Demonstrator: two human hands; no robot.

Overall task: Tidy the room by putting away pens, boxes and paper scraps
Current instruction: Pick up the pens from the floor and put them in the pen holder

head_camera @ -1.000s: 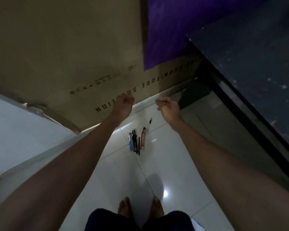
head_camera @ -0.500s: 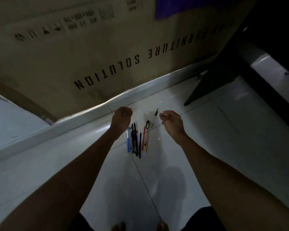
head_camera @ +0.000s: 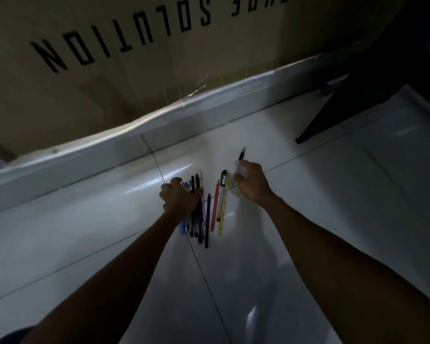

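Several pens [head_camera: 207,218] lie side by side on the white tiled floor [head_camera: 308,219]: black and blue ones at the left, then a red pen [head_camera: 215,207] and a yellow pen [head_camera: 222,209]. My left hand [head_camera: 180,197] rests on top of the left bunch, its fingers curled over the pens. My right hand [head_camera: 252,183] lies on a clear-barrelled pen [head_camera: 241,156] set a little apart on the right. Its black tip sticks out beyond my fingers. Whether either hand has closed a grip is hidden.
A big brown cardboard box [head_camera: 134,58] printed "SOLUTION" stands against the white skirting [head_camera: 159,122] just beyond the pens. A dark table leg [head_camera: 333,112] slants down to the floor at the right.
Both hands have dropped from above the floor down onto the pens. The camera has come lower and closer, so my feet are out of view.
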